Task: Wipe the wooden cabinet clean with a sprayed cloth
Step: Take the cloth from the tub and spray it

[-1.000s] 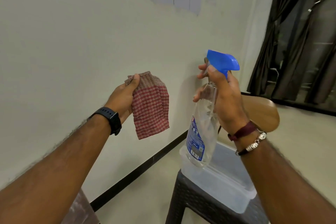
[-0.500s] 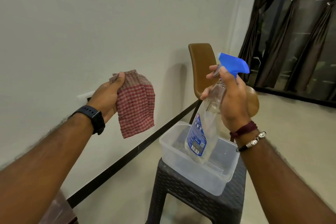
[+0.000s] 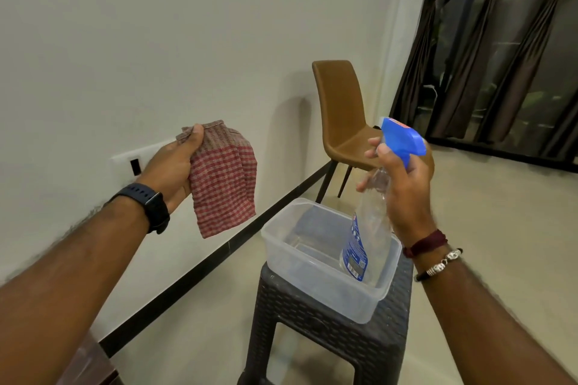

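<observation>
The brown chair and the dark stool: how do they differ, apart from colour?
The brown chair has a tall smooth backrest and thin legs; the dark stool has no back, a woven-look moulded surface and thick legs. The chair stands by the wall with a bare seat, farther from the camera; the stool is nearer and carries a clear plastic tub. Both stand upright on the floor.
</observation>
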